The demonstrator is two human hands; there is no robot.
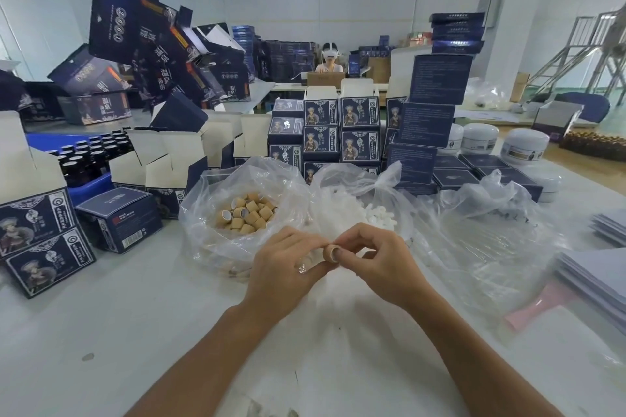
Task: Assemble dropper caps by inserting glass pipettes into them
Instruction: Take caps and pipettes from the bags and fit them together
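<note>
Pinching one tan dropper cap (331,253) between left hand (288,264) and right hand (376,261), fingers curled round it, just above white table (135,332). Just beyond: clear bag of tan caps (247,211), beside it bag of white parts (376,213). Farther back: stacked navy boxes (340,132), dark bottles (91,152).

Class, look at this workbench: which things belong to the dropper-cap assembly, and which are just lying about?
Belongs to the job:
tan cap held by left hand and right hand
bag of tan caps
bag of white parts

Lying about:
dark blue boxes
white jars
brown bottles
</note>
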